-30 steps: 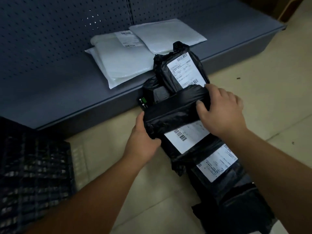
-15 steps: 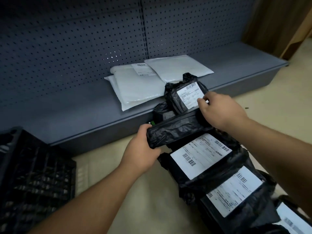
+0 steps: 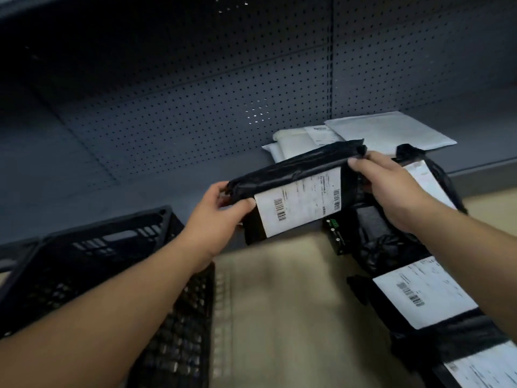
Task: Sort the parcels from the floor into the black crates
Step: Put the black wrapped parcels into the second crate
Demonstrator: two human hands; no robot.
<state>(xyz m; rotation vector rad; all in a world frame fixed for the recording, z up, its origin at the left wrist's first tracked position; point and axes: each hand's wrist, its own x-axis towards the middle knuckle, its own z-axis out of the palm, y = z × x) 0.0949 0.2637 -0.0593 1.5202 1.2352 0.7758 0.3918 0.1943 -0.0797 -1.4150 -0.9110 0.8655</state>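
Both hands hold one black parcel [image 3: 296, 189] up in the air, above the tan floor [image 3: 279, 303] and in front of the grey shelf [image 3: 140, 189]. The left hand [image 3: 215, 217] grips its left end, thumb curled onto the front by the white label [image 3: 299, 201] and fingers [image 3: 216, 189] wrapped behind the top edge. The right hand [image 3: 391, 189] pinches the right end, thumb tip pressed on the top corner, the other fingers hidden behind the plastic. The parcel is tilted, right end higher, label facing the camera with barcodes at either side. A black crate [image 3: 92, 261] stands on the floor at the lower left, under the left forearm, just beside the shelf's front edge. More black parcels with white labels [image 3: 425, 298] lie in a row on the floor along the right, running toward the lower right corner; another [image 3: 430, 177] leans at the shelf's front edge behind the right hand. White mailers [image 3: 389, 133] lie flat on the shelf near the pegboard back panel [image 3: 195, 93]. A small dark device with green markings [image 3: 334, 231] sits on the floor below the held parcel.
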